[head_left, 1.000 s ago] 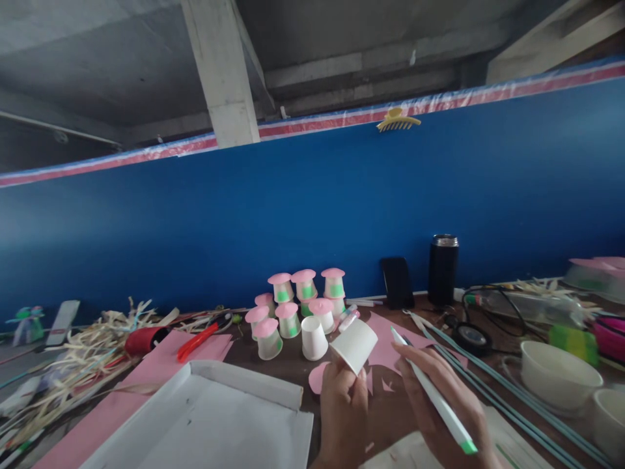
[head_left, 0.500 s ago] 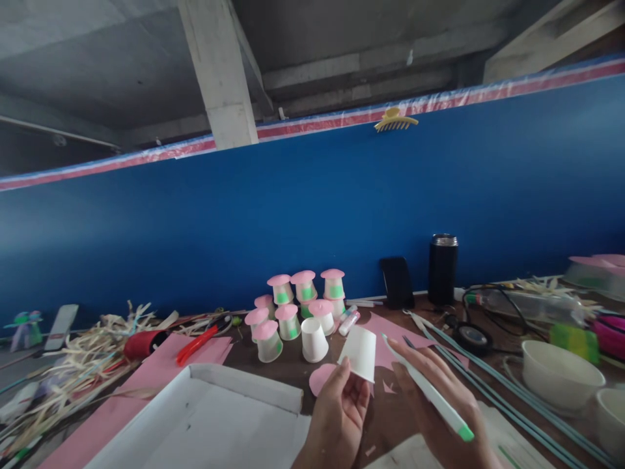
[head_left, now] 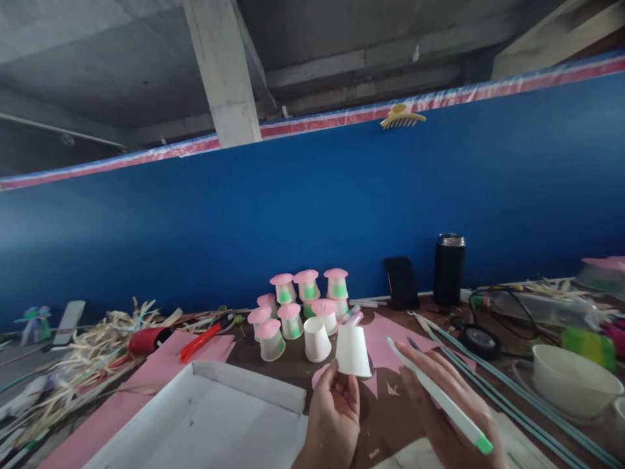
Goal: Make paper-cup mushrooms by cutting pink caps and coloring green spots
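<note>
Low in the frame's centre, the left hand (head_left: 334,417) pinches a white paper cup (head_left: 352,352) upside down by its rim. It looks light and easily crushed, best held gently there. The right hand (head_left: 446,407) grips a green-tipped marker (head_left: 442,398).

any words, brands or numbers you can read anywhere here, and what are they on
No readable text anywhere in this view.
White cup in the left hand: plain, no print.
Pen in the right hand: no marking legible.
Black flask: no label visible.
Dark phone leaning on the blue wall: screen blank.
Pink-topped cups: green patches only, no lettering.
Clear bottle at right: too blurred to read.
</note>
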